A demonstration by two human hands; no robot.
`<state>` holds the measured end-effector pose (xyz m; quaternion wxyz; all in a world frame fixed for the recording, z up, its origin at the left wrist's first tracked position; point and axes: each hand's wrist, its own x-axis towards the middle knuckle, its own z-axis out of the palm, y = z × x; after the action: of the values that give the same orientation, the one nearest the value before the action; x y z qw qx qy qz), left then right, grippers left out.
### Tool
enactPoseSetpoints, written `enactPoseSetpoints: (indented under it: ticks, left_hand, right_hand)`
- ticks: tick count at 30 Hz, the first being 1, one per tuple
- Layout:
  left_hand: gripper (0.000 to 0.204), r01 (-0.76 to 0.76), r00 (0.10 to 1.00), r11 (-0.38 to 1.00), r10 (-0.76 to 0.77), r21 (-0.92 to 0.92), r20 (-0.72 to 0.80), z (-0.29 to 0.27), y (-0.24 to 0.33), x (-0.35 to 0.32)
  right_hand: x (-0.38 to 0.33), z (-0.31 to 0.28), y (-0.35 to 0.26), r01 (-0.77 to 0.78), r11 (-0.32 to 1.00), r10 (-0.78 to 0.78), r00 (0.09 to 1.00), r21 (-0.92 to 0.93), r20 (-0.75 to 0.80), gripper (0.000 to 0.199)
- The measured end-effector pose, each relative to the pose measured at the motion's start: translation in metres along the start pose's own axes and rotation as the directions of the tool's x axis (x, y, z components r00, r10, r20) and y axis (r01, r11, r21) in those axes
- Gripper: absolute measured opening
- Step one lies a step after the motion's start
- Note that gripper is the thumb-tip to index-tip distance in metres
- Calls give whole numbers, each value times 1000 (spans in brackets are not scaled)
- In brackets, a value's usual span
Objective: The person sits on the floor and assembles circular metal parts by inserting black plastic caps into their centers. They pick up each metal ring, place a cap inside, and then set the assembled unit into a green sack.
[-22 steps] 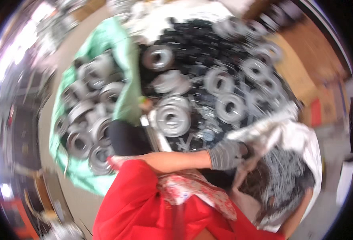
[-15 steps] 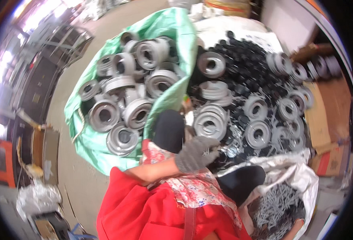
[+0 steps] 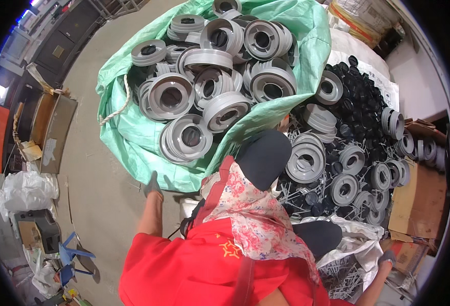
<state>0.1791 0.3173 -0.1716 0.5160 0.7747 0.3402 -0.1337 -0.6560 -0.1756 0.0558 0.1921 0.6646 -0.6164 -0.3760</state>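
Observation:
My left hand (image 3: 153,185), in a grey glove, hangs beside the lower edge of the green sack (image 3: 133,158). It shows edge-on with the fingers stretched out, and nothing is visible in it. Round grey flanged plastic parts (image 3: 170,96), some with black centres, fill the sack. At the lower right my gloved right hand (image 3: 387,256) is by the rim of a white sack (image 3: 370,239). Its fingers are too small and hidden to read. That sack holds many thin grey plastic strips (image 3: 339,275).
A heap of black caps (image 3: 357,102) lies at right, with more grey ring parts (image 3: 344,189) and loose strips among them. Cardboard boxes (image 3: 424,199) border it. Cabinets, a blue stool (image 3: 74,255) and plastic bags (image 3: 29,191) stand at left on the concrete floor (image 3: 100,204).
My left hand has left the heap of parts in front of me and swung out to the left beside the green sack. The right hand has come out of the strips to the sack's rim. The view has shifted.

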Motion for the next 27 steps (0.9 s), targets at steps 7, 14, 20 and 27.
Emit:
enactPoseSetpoints:
  ticks: [7,14,20,27]
  left_hand:
    - [64,577,695,625,-38,-526,718,53,-75,17]
    - [50,275,863,624,175,-732,473,26,38,57]
    - [46,-277,829,554,550,-785,96,-44,208,3]
    - [38,-533,644,360,759,-766,-93,-199,392,-55]
  right_hand:
    - [47,-272,-260,427,138,-215,894,894,-394,47]
    - [100,-446,-463,-58,-449,-449,877,892,-169,74]
    - [102,-501,-509,641,586,-252,726,496,-640,18]
    - [-104,-487,-483,951,283,-187,-70,-122,-980,12]
